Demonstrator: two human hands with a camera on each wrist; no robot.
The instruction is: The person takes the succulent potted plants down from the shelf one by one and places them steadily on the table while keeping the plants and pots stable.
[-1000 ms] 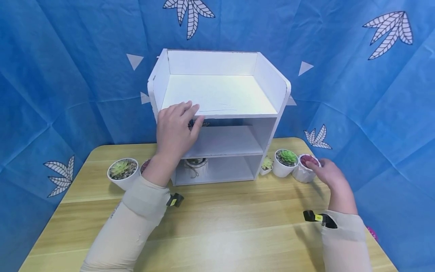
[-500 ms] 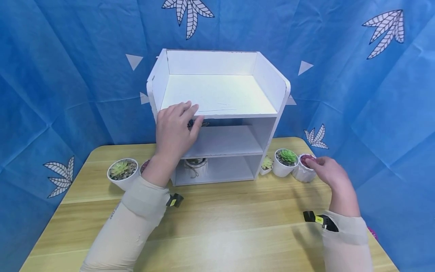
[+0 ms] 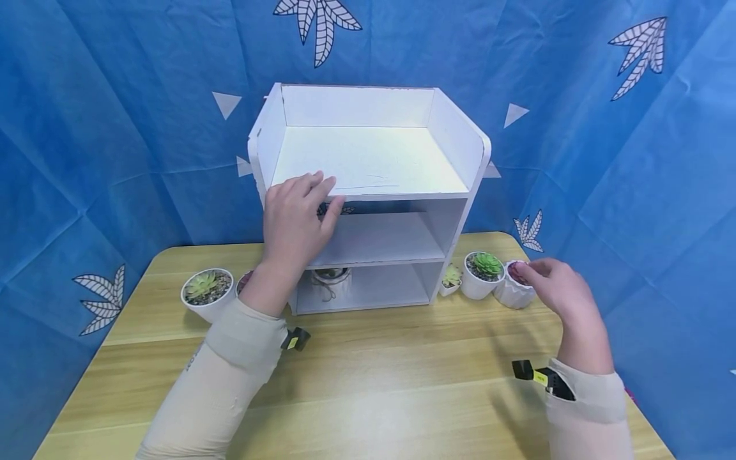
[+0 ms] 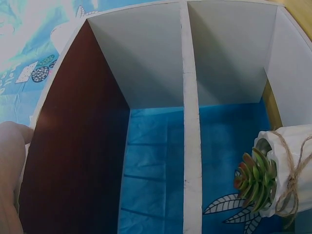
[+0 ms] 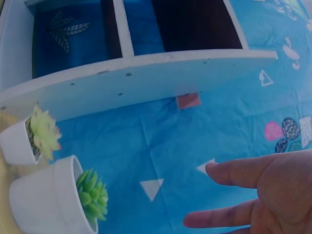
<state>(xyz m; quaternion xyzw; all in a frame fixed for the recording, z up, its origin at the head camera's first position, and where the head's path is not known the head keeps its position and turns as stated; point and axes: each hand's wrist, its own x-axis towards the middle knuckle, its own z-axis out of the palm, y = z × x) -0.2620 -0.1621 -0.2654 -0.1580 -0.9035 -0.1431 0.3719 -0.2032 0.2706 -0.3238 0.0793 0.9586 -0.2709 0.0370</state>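
My left hand rests on the front left edge of a white three-level shelf, fingers over its top board and thumb at the front edge. In the left wrist view only part of that hand shows. At the right, my right hand is beside a white pot with a dark red succulent, the thumb overlapping the pot's rim in the head view. In the right wrist view its thumb and fingers stretch out, spread apart, with nothing between them. A twine-tied white pot with a succulent stands on the shelf's bottom level.
Right of the shelf stand a small pot with a pale succulent and a white pot with a green succulent. Left of it are a white pot and a partly hidden reddish plant. Blue cloth hangs behind the table.
My right hand has drawn slightly right and up from the dark red succulent, uncovering more of its pot. The left hand stays on the shelf.
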